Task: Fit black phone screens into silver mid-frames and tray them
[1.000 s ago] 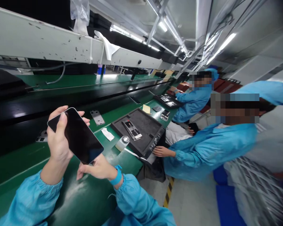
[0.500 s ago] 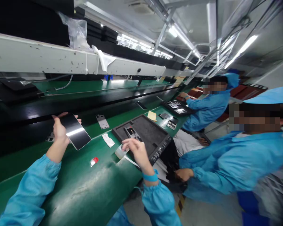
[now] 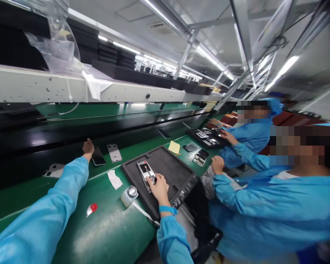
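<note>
My left hand is at the back of the green bench, one finger pointing up and nothing visible in its grasp. Just right of it lies a dark-screened phone, apart from or barely touching the fingers; I cannot tell which. My right hand has its fingers closed over the lower right edge of an opened phone body with a red tab, in a black foam tray. A slender grey piece shows by the fingertips; its kind is unclear.
Metal phone plates lie behind. Left of the tray are a white round-topped container, white paper and a red-and-clear scrap. A yellow note lies beyond. Two co-workers in blue sit at right; a shelf runs above.
My left hand has put the phone down on the bench and let it go. My right hand has moved from the white container to the opened phone body in the tray. The view has tilted up.
</note>
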A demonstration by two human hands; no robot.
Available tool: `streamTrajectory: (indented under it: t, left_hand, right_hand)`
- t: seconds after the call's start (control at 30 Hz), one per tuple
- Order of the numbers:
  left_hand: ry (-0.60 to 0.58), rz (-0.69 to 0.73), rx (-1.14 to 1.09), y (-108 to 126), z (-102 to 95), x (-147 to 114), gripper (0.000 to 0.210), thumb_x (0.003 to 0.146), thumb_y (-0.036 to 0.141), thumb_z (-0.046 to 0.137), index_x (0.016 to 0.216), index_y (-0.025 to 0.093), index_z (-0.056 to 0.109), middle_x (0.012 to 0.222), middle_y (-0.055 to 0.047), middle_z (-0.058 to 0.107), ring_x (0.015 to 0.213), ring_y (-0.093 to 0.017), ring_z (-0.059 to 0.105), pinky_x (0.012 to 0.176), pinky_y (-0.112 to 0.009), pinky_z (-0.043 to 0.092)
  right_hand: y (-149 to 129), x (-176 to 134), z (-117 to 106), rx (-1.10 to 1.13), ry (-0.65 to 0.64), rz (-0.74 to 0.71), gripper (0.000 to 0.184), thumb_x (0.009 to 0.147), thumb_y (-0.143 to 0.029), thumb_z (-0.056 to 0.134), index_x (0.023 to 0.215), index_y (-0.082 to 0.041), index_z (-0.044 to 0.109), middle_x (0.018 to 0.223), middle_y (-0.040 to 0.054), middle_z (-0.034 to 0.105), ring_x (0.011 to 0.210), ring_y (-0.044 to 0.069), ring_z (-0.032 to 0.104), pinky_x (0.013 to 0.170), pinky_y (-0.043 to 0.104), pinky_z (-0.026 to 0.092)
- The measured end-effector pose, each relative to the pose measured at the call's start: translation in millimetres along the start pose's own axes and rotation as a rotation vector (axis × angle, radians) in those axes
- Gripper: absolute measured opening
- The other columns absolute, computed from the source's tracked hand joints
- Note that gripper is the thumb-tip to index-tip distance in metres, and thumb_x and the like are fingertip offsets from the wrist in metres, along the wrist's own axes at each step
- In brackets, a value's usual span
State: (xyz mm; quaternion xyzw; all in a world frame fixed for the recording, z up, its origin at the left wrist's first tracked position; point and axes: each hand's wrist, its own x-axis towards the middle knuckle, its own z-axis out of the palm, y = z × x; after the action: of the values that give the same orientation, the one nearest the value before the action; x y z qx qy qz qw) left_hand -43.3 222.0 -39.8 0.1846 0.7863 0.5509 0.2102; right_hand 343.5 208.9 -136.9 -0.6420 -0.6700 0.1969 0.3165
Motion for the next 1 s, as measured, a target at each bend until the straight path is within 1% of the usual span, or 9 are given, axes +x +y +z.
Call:
streamTrajectory:
  t: [0.13,0.27,0.33,0.43,0.5,0.63,0.73,0.8,1.0]
  left_hand:
    - [-0.021,0.032,0.147,3.0,22.3,3.0,0.046,0.102,0.037,0.071,0.142,0.018,0.061,0.148,-0.015,0.059,0.129,-0.033,0.063,0.106,-0.056,0.057]
    - [-0.143,0.157,0.198,-0.4,64.0,-18.7,0.049,0.100,0.042,0.071,0.141,0.016,0.063,0.154,-0.017,0.056,0.143,-0.037,0.053,0.118,-0.064,0.044]
    - [-0.206,0.223,0.225,-2.1,88.8,-36.6,0.061,0.094,0.052,0.074,0.138,0.012,0.064,0.157,-0.026,0.052,0.156,-0.049,0.035,0.121,-0.075,0.030]
    - [-0.283,0.307,0.299,-2.8,122.5,-63.3,0.091,0.078,0.064,0.083,0.141,0.003,0.061,0.160,-0.045,0.036,0.158,-0.067,0.005,0.109,-0.093,0.014]
    - [-0.322,0.351,0.345,-2.3,139.2,-74.1,0.103,0.075,0.066,0.084,0.148,0.000,0.054,0.162,-0.051,0.026,0.156,-0.071,0.000,0.101,-0.097,0.011]
    - [-0.367,0.396,0.423,1.7,152.8,-71.7,0.096,0.084,0.056,0.081,0.154,0.001,0.047,0.162,-0.049,0.027,0.155,-0.069,0.008,0.102,-0.096,0.018]
    - [-0.407,0.397,0.449,8.2,145.8,-60.7,0.066,0.094,0.042,0.076,0.150,0.014,0.056,0.162,-0.028,0.044,0.155,-0.052,0.032,0.116,-0.081,0.032]
    - [-0.444,0.394,0.428,15.2,137.7,-55.3,0.051,0.099,0.037,0.073,0.145,0.018,0.061,0.156,-0.018,0.054,0.147,-0.041,0.048,0.118,-0.069,0.042]
    - [-0.539,0.389,0.145,58.0,122.7,-55.4,0.039,0.100,0.036,0.073,0.133,0.016,0.066,0.138,-0.014,0.066,0.125,-0.031,0.065,0.105,-0.055,0.056]
  right_hand:
    - [5.7,4.8,2.9,-0.035,-0.016,-0.012,0.047,0.088,-0.047,0.071,0.122,-0.015,0.074,0.144,0.0197,0.063,0.137,0.039,0.055,0.114,0.052,0.037]
    - [8.4,5.6,4.7,-0.059,-0.016,-0.026,0.046,0.090,-0.047,0.070,0.123,-0.015,0.072,0.144,0.0206,0.063,0.135,0.039,0.055,0.111,0.050,0.039]
    - [7.5,4.5,3.8,-0.074,-0.007,-0.034,0.044,0.090,-0.045,0.071,0.122,-0.015,0.072,0.142,0.0210,0.064,0.133,0.039,0.057,0.109,0.049,0.040]
    - [4.4,2.8,1.5,-0.093,0.020,-0.047,0.041,0.089,-0.042,0.075,0.122,-0.016,0.072,0.138,0.0188,0.066,0.130,0.036,0.060,0.106,0.045,0.042]
    - [3.1,3.7,0.9,-0.096,0.041,-0.054,0.041,0.088,-0.042,0.078,0.121,-0.018,0.072,0.135,0.0161,0.068,0.127,0.034,0.062,0.104,0.043,0.044]
    - [3.1,8.3,1.7,-0.070,0.074,-0.052,0.042,0.086,-0.041,0.082,0.120,-0.019,0.072,0.129,0.0130,0.070,0.123,0.032,0.064,0.103,0.040,0.044]
    - [2.9,9.7,2.4,-0.036,0.088,-0.047,0.040,0.086,-0.040,0.082,0.119,-0.019,0.071,0.126,0.0126,0.070,0.123,0.033,0.064,0.103,0.041,0.043]
    - [2.0,9.9,2.7,-0.014,0.096,-0.044,0.041,0.086,-0.040,0.083,0.119,-0.018,0.071,0.125,0.0128,0.069,0.123,0.034,0.064,0.103,0.042,0.042]
    - [-3.8,10.1,0.7,0.037,0.151,-0.035,0.035,0.080,-0.034,0.084,0.108,-0.019,0.069,0.116,0.0111,0.070,0.116,0.033,0.065,0.100,0.042,0.044]
